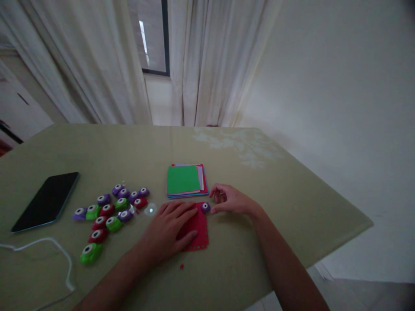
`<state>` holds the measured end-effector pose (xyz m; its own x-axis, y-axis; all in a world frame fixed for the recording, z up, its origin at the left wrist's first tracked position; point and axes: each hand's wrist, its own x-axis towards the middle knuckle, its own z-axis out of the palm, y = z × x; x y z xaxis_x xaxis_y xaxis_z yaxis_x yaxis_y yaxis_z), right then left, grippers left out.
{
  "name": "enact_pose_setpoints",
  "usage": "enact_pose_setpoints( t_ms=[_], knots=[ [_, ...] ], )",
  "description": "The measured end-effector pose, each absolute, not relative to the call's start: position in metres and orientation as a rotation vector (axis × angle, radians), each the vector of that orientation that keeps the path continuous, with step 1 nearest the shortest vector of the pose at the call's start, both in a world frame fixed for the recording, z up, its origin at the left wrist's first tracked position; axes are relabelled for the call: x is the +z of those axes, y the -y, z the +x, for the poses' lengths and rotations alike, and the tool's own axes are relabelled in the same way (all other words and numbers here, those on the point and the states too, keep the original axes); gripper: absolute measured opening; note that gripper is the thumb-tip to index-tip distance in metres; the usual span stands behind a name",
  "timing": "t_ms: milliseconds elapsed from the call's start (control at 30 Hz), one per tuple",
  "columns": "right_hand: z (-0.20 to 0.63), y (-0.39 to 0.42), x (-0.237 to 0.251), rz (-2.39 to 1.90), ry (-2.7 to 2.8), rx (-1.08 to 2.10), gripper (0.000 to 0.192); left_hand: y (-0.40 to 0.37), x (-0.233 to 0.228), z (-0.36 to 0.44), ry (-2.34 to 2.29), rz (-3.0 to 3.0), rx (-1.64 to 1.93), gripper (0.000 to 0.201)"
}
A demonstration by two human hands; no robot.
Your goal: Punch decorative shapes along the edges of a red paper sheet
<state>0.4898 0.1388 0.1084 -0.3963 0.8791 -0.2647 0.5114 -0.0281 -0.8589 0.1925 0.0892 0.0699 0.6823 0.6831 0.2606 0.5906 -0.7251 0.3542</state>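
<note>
A sheet of red paper [201, 231] lies on the table, with small punched marks along its right and bottom edges. My left hand [171, 226] rests flat on it, fingers stretched out, covering much of its left part. At the sheet's upper right corner sits a small purple craft punch [205, 207] with an eye on top. My right hand [231, 201] is just to the right of this punch, thumb and curled fingers apart with nothing between them. The thumb tip is close to the punch; whether it touches, I cannot tell.
Several purple, green and red eye punches [113, 223] lie to the left, with a small clear disc [151, 210] beside them. Coloured paper [183, 179] is stacked behind my hands. A dark tablet [47, 201] and white cable [66, 255] lie far left. A red scrap [182, 266] lies in front.
</note>
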Motion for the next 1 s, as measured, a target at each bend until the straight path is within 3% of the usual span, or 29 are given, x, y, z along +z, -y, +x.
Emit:
enact_pose_setpoints(
  t_ms=[67,233,400,567,767,1000],
  knots=[
    [0.488,-0.137,0.109,-1.394,1.966,1.352,0.060,-0.089,0.068,0.192,-1.033,2.662,0.554,0.058],
    [0.487,-0.139,0.108,-1.330,2.098,1.218,0.022,-0.088,0.066,0.191,-1.074,2.691,0.529,0.062],
    [0.486,-0.136,0.110,-1.224,2.210,1.148,0.041,-0.086,0.067,0.190,-1.083,2.695,0.526,0.062],
    [0.484,-0.132,0.114,-1.250,2.291,1.024,0.022,-0.086,0.069,0.188,-1.089,2.717,0.518,0.061],
    [0.490,-0.132,0.112,-1.411,2.236,0.870,0.017,-0.082,0.064,0.185,-1.212,2.724,0.555,0.078],
    [0.487,-0.133,0.110,-1.445,2.279,0.766,0.014,-0.079,0.064,0.182,-1.288,2.719,0.531,0.074]
  ],
)
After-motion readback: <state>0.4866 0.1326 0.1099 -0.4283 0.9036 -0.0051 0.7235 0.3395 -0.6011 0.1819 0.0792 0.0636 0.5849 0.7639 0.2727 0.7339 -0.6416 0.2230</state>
